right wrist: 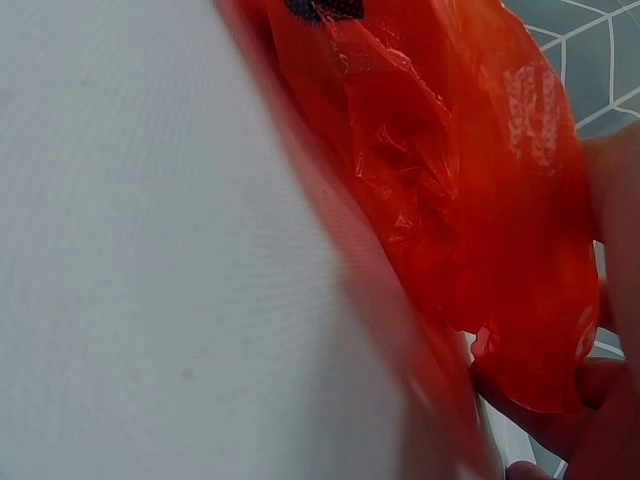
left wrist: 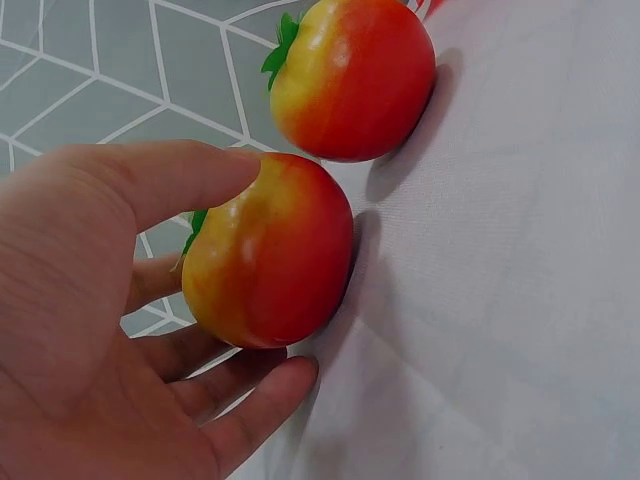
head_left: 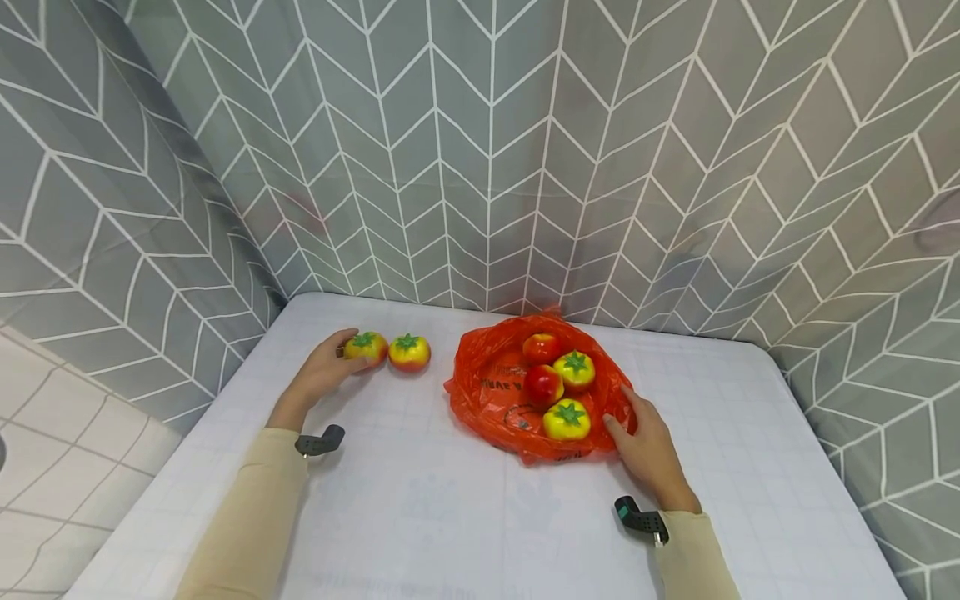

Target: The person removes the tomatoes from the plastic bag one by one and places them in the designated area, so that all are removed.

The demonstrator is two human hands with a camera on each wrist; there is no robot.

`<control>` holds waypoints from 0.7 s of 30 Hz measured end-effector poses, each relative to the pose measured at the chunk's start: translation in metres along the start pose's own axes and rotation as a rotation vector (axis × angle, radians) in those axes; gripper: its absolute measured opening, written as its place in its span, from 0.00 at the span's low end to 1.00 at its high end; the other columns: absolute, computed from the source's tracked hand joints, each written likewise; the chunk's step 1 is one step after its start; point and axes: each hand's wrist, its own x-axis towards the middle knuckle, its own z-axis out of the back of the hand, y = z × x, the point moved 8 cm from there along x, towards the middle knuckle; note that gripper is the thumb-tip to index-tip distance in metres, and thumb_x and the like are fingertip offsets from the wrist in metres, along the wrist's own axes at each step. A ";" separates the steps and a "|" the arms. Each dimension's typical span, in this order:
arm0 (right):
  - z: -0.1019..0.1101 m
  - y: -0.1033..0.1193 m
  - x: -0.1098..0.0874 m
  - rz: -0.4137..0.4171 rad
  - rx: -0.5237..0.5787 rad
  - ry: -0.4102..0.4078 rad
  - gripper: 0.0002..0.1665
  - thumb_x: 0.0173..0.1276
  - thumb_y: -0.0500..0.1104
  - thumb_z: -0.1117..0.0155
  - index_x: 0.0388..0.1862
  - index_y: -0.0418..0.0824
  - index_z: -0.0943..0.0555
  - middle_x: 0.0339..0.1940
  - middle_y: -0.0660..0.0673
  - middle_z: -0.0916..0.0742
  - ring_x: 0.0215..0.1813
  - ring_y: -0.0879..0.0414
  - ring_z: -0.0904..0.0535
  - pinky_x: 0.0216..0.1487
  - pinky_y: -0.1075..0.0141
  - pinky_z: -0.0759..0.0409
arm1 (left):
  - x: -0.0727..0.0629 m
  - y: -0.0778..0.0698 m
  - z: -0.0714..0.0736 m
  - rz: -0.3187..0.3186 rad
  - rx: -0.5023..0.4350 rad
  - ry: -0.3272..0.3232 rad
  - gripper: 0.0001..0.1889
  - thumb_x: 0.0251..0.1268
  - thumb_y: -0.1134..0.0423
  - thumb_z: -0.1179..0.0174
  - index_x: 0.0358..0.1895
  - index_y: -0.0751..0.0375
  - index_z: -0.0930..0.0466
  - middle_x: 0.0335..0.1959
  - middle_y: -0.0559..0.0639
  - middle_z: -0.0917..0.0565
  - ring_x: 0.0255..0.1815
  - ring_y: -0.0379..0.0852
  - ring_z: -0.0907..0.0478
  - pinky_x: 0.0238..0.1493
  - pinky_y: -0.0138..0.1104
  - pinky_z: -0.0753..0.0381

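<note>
At the left of the table, my left hand (head_left: 321,371) holds a yellow-and-red tomato (head_left: 367,350) with green leaves on top. In the left wrist view the thumb lies on this tomato (left wrist: 285,250) and the fingers curl around its far side and underneath. A second, similar tomato (head_left: 409,354) sits just to its right. Right of centre lies an open red plastic bag (head_left: 480,392). Inside it are two yellow tomatoes (head_left: 567,421) with green leaves and two red fruits (head_left: 543,386). My right hand (head_left: 654,450) grips the bag's right edge, its fingers partly hidden by the plastic (right wrist: 520,220).
A white cloth covers the table (head_left: 420,517). Grey curtains (head_left: 487,150) with white zigzag lines hang close along its back and sides. White tiles (head_left: 60,450) show at the lower left. Each wrist wears a small black camera (head_left: 321,441).
</note>
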 end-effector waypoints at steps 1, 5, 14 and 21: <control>0.001 0.000 0.000 0.001 0.001 -0.001 0.43 0.76 0.53 0.43 0.81 0.38 0.46 0.74 0.31 0.34 0.74 0.33 0.40 0.68 0.37 0.35 | 0.000 0.000 0.000 -0.005 -0.011 -0.002 0.40 0.70 0.54 0.38 0.78 0.63 0.46 0.74 0.68 0.38 0.71 0.67 0.38 0.70 0.59 0.38; 0.001 0.000 0.001 0.003 -0.001 0.000 0.44 0.76 0.54 0.43 0.81 0.39 0.47 0.74 0.31 0.34 0.74 0.33 0.40 0.68 0.37 0.35 | 0.002 0.001 0.000 -0.003 -0.034 -0.021 0.41 0.70 0.55 0.38 0.79 0.63 0.48 0.75 0.67 0.40 0.72 0.67 0.39 0.70 0.59 0.38; -0.001 0.000 0.002 0.018 -0.008 -0.003 0.44 0.75 0.54 0.42 0.81 0.38 0.46 0.74 0.31 0.34 0.74 0.33 0.40 0.68 0.37 0.36 | -0.012 -0.012 0.025 -0.065 -0.095 -0.340 0.34 0.72 0.51 0.41 0.75 0.62 0.38 0.72 0.65 0.36 0.72 0.61 0.37 0.68 0.54 0.33; 0.000 -0.001 0.001 0.019 -0.010 -0.011 0.43 0.75 0.53 0.42 0.81 0.38 0.45 0.74 0.31 0.34 0.73 0.33 0.39 0.67 0.37 0.35 | -0.024 -0.036 0.026 -0.142 -0.090 -0.494 0.25 0.73 0.56 0.41 0.67 0.64 0.28 0.63 0.63 0.28 0.68 0.59 0.31 0.69 0.53 0.33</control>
